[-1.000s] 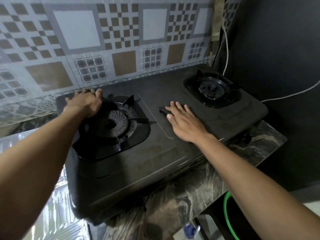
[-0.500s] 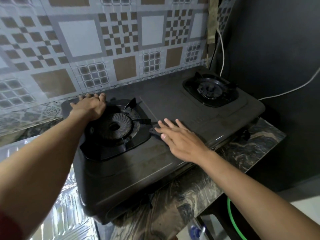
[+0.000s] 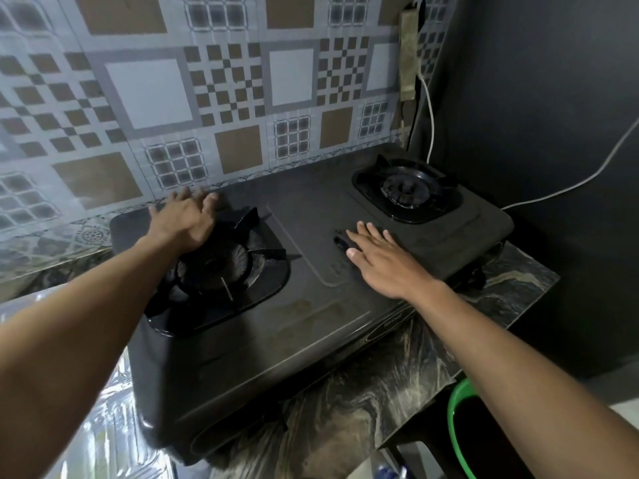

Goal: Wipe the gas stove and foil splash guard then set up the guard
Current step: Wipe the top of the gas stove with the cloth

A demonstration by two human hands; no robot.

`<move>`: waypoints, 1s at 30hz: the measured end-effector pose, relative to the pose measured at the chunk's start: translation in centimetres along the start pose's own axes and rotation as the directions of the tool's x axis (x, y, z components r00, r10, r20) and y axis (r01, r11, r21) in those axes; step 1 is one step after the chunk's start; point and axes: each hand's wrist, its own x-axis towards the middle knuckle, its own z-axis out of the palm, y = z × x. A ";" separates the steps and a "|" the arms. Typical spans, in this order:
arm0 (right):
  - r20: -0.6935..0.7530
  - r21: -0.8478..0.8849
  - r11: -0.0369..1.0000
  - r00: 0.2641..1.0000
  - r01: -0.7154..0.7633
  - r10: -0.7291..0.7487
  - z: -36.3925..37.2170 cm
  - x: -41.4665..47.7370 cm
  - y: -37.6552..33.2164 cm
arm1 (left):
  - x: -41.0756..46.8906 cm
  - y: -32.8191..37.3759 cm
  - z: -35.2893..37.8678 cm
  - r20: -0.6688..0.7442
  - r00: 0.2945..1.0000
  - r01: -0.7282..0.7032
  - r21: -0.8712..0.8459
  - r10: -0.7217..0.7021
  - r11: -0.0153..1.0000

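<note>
The foil splash guard (image 3: 103,426) is lying flat at the lower left, beside the stove, not yet standing. The left hand (image 3: 185,217) is resting spread on the rear left corner of the gas stove (image 3: 311,326), grip open and empty. The right hand (image 3: 383,261) is pressing flat on the centre panel over a dark cloth (image 3: 342,242), fingers extended, not closed round it. Smears are showing on the front panel; wiping appears unfinished. Judgement: the guard's wiping and set-up are still outstanding on the worktop (image 3: 380,402).
</note>
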 end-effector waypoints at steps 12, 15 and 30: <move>-0.033 -0.035 0.998 0.998 0.048 -0.049 -2.3 4.2 3.9 | 2.3 10.1 2.7 0.069 0.988 -0.141 0.070 0.137 0.988; -0.101 -0.090 0.992 0.990 0.092 -0.101 -2.2 5.2 4.3 | 3.2 11.1 3.7 0.136 0.986 -0.115 0.102 0.101 0.988; 0.094 -0.038 0.999 0.995 0.036 -0.033 -3.4 17.0 1.4 | 5.6 13.3 4.8 0.235 0.972 -0.097 0.267 0.033 0.959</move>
